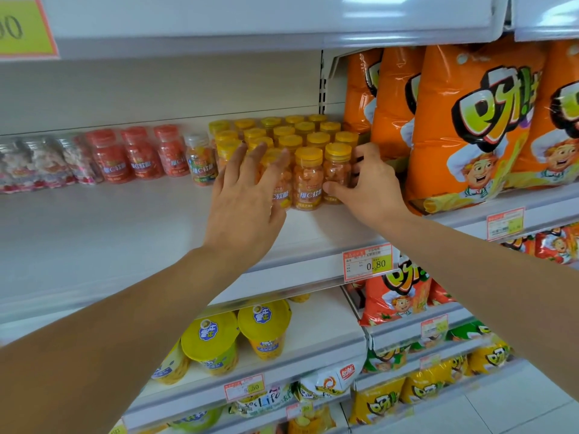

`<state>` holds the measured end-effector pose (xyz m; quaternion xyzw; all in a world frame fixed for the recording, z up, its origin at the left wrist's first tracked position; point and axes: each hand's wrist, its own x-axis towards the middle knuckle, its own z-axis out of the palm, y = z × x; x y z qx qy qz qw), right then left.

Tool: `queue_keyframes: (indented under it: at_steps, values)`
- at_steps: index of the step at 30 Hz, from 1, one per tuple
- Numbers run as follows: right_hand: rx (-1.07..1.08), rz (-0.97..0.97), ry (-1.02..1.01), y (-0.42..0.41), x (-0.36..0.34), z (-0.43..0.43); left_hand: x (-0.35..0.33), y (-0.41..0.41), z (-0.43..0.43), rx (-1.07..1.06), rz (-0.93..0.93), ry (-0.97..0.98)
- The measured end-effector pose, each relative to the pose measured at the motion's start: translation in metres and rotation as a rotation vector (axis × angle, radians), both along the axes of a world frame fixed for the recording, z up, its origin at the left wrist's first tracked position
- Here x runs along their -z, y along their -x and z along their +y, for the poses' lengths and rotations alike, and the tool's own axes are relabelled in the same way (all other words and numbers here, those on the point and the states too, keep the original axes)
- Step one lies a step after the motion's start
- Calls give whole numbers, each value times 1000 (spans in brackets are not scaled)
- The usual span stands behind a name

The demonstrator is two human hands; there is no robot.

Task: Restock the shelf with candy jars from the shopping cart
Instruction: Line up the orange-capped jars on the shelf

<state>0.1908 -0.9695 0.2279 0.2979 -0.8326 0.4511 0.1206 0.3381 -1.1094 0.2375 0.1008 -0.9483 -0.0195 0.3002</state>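
On the middle shelf [125, 220], toward its right end: a block of yellow-lidded candy jars [300, 139], upright, packed lid to lid in several rows. Against the front left of that block, the left hand [247, 198], arm stretched forward from the lower left, back of the hand toward the camera, fingers [274, 167] straight and spread, laid over the nearest jars, gripping nothing. At the front right corner, the right hand [372, 186], arm in from the lower right, thumb [332, 187] across the lower front of the front-right jar [337, 164], other fingers curled round its right side, clamped on that jar. Hands apart, one labelled jar showing between them. Front-right jar standing on the shelf, tight against its neighbour. Left of the block, a single pale-lidded jar [200, 161], then three red-lidded jars [134, 155], then clear packs of pink and white sweets [37, 164] at the far left. Just right of the block, tall orange snack bags [470, 120], upright; touching the right hand or not, cannot tell. On the shelf's front rail, a red-and-yellow price tag [368, 263]. Below, yellow-lidded cups [213, 343] on a lower shelf [329, 324], smaller snack bags [398, 296] beside it. Overhead, the white upper shelf [250, 23], with a yellow sign [22, 26] at the top left. Behind everything, a pale back panel [156, 89].
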Motion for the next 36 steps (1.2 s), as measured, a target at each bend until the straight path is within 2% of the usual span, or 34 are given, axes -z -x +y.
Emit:
queue_keyframes:
  at_steps: [3, 7, 9, 12, 15, 18, 21, 24, 26, 28, 32, 36]
  values:
    - [18, 16, 55, -9, -1, 5, -2, -5, 0, -6, 26, -6]
    - [11, 141, 150, -42, -8, 10, -4, -20, -1, -4, 105, -15]
    - [-102, 194, 207, -69, -16, 6, -7, -35, -2, -4, 168, -40]
    - [-361, 250, 201, -120, -25, -13, -9, -79, -8, -18, 327, -196]
    - [-619, 205, 150, -180, -17, -43, -2, -151, -24, -94, 457, -327]
    - [-818, 129, 47, -241, 6, -81, 21, -236, -54, -260, 503, -473]
    - [-1004, 58, -84, -307, 41, -125, 61, -324, -84, -455, 457, -642]
    - [-1170, -22, -208, -378, 84, -168, 115, -415, -102, -686, 314, -782]
    - [-1253, -92, -303, -424, 115, -192, 151, -472, -106, -769, 251, -890]
    - [-1310, -164, -393, -466, 149, -213, 186, -528, -109, -826, 267, -1015]
    - [-1364, -228, -605, -536, 220, -248, 242, -620, -115, -1011, 221, -1086]
    - [-1323, -265, -809, -590, 282, -283, 278, -677, -126, -1125, 7, -1090]
